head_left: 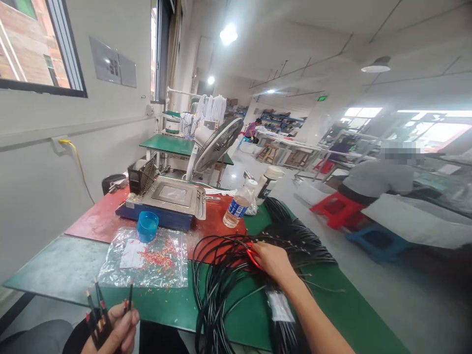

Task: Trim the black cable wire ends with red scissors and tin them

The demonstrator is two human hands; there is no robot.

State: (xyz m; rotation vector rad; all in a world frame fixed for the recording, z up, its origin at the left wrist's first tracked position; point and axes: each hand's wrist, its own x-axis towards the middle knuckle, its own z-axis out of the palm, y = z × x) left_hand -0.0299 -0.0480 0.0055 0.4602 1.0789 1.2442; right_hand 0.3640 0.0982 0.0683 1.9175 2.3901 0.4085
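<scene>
Low at the front left, my left hand (120, 332) is closed around several black cables (98, 314). Their cut ends point up, with short red and pale wires showing. One cable (131, 292) stands apart, pinched between thumb and finger. My right hand (273, 263) reaches over the table, its fingers closed on a tool with red loop handles (255, 258); its working end cannot be made out. Below and around that hand lies a big coil of black cable (217, 295). A white wrap (280, 306) binds part of a cable bundle.
A clear plastic bag (173, 275) with red and yellow scraps (158, 258) lies left of the coil. Behind it stand a blue cup (147, 227), a heating plate device (158, 216), a drink bottle (236, 209) and a fan (217, 147). A person (379, 174) sits on the right.
</scene>
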